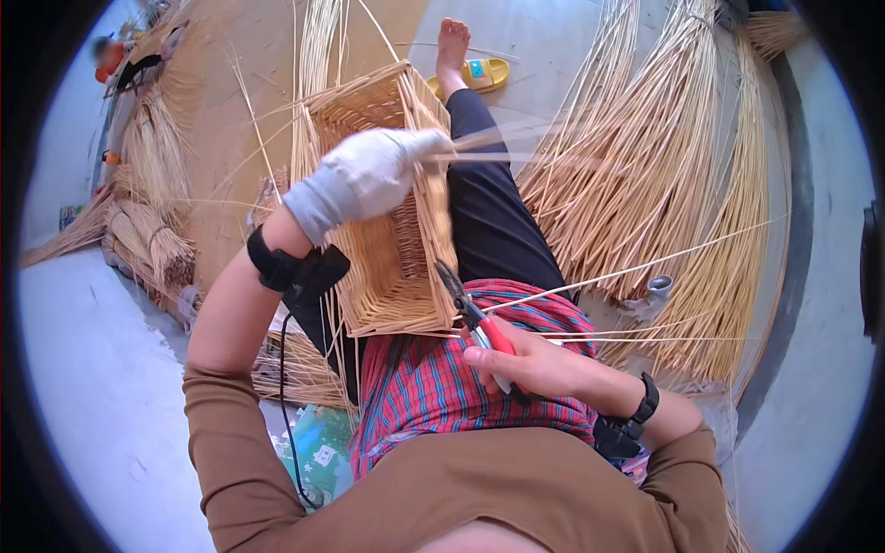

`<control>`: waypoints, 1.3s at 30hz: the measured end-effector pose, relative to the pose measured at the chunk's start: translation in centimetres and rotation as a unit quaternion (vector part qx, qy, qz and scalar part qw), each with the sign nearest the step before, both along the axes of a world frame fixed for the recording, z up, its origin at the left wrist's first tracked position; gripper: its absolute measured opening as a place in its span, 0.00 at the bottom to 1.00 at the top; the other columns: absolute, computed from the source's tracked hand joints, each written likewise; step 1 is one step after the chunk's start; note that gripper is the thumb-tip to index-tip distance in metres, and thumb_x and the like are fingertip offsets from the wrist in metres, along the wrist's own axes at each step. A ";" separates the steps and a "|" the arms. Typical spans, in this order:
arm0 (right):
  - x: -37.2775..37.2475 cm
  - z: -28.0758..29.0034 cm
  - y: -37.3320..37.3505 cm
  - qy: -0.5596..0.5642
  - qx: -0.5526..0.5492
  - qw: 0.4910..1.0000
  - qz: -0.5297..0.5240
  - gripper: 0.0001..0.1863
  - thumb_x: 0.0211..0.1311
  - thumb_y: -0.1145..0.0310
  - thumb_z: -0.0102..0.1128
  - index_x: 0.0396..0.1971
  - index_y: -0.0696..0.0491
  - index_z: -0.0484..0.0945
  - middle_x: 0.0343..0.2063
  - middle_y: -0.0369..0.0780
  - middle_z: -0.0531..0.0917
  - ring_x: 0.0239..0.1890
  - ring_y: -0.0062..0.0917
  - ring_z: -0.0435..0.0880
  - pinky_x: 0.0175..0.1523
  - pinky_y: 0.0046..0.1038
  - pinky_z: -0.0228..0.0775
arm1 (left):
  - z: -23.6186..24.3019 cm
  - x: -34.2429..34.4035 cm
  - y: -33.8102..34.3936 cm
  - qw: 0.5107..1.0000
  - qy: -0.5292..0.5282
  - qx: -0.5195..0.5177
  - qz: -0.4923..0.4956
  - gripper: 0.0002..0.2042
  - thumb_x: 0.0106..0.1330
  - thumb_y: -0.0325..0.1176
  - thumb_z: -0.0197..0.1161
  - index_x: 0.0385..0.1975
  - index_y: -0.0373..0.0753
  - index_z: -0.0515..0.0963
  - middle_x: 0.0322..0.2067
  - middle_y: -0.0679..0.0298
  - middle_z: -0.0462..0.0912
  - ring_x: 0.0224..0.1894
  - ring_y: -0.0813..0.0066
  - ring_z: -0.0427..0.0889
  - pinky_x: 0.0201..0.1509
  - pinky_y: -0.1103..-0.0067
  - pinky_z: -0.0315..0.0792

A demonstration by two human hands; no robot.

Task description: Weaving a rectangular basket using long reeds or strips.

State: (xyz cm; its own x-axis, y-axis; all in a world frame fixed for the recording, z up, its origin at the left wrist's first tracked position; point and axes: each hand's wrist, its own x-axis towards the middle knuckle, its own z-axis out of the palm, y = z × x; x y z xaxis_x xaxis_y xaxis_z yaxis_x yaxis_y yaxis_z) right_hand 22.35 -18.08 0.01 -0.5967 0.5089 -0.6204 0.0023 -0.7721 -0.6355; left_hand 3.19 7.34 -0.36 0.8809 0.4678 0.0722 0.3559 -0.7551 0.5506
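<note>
A rectangular wicker basket lies tilted across my lap, its opening facing me and loose rod ends sticking out around its rim. My left hand, in a whitish knitted glove, reaches over the basket to its right-hand rim. Its fingers are closed on wicker rods, which stretch to the right and are smeared by motion. Lower down, my bare right hand grips red-handled cutting pliers. The tool's dark jaws point up toward the basket's lower right side, beside the rim.
Long bundles of pale rods spread over the floor to the right. More bundles lie at the left. A yellow slipper sits by my bare foot. A black cable hangs from my left wrist strap. A person shows far left.
</note>
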 end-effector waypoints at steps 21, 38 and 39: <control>-0.2 -2.2 0.2 -0.051 -0.010 0.999 0.014 0.32 0.77 0.41 0.53 0.55 0.59 0.66 0.32 0.37 0.80 0.34 0.21 0.81 0.42 0.29 0.77 | 2.5 0.9 -6.5 0.969 0.208 -0.049 -0.124 0.24 0.57 0.21 0.61 0.57 0.38 0.79 0.47 0.49 0.87 0.47 0.49 0.88 0.49 0.64 0.83; 0.2 -1.4 -0.4 -0.096 0.017 0.995 0.037 0.36 0.76 0.39 0.52 0.61 0.59 0.68 0.38 0.42 0.80 0.39 0.24 0.82 0.47 0.32 0.76 | 1.3 -0.3 -5.6 0.954 0.122 -0.249 -0.114 0.29 0.58 0.16 0.52 0.64 0.36 0.73 0.42 0.44 0.88 0.46 0.43 0.88 0.51 0.63 0.82; 0.0 -1.9 -0.5 -0.101 0.033 0.994 0.036 0.35 0.76 0.39 0.52 0.60 0.59 0.69 0.38 0.42 0.80 0.39 0.24 0.83 0.47 0.32 0.76 | 1.1 -0.3 -5.6 0.955 0.105 -0.256 -0.104 0.26 0.59 0.17 0.54 0.61 0.35 0.76 0.39 0.43 0.88 0.44 0.44 0.88 0.50 0.62 0.83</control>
State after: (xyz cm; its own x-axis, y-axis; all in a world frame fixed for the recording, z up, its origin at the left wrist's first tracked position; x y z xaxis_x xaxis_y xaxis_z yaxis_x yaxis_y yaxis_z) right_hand 22.32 -18.61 -1.90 -0.4996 0.5125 -0.6984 0.1896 -0.7220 -0.6654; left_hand 2.93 1.74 0.73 0.9282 0.2074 -0.3088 0.3714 -0.4717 0.7997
